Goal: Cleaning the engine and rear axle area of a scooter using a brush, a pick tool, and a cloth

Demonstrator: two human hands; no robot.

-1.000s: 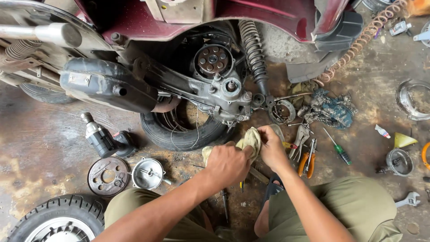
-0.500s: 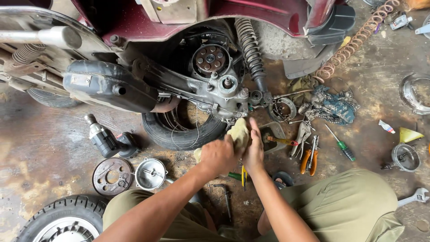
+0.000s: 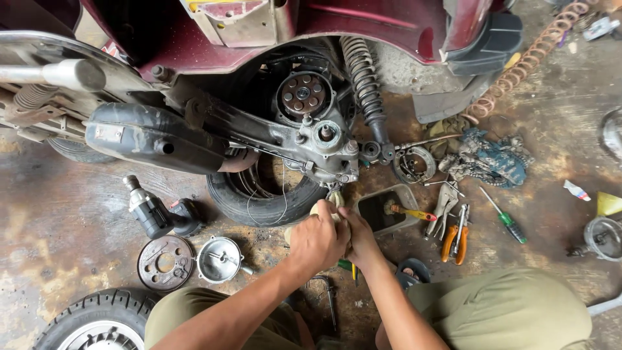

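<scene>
- A person crouches on a stained concrete floor beside a maroon scooter with its rear wheel off, seen from above.
- Both hands meet just below the bare engine casing point(image 3: 322, 144). The left hand point(image 3: 317, 241) is closed around a pale yellowish rag point(image 3: 334, 199); the right hand point(image 3: 359, 238) presses against it from the other side, fingers curled onto the same rag.
- The rag sits between the two hands, its top edge poking up just under the casing and the exposed axle hub point(image 3: 326, 133).
- The step in hand looks like bunching or wringing the rag, ready for wiping the greasy casing; this is a judgement from the grip.
- Reaching the hub would call for lifting the rag a little, past the casing's lower edge.
- A loose tyre point(image 3: 262, 198) lies flat left of the hands, partly under the engine.
- A dark oil tray point(image 3: 386, 210) holding a yellow-handled brush sits just right of the hands and could be knocked.
- Orange-handled pliers point(image 3: 455, 234) and a green screwdriver point(image 3: 505, 219) lie further right.
- A brake drum point(image 3: 165, 262) and a round metal cover point(image 3: 219, 259) rest on the floor to the left.
- A black exhaust muffler point(image 3: 155, 137) juts out above them.
</scene>
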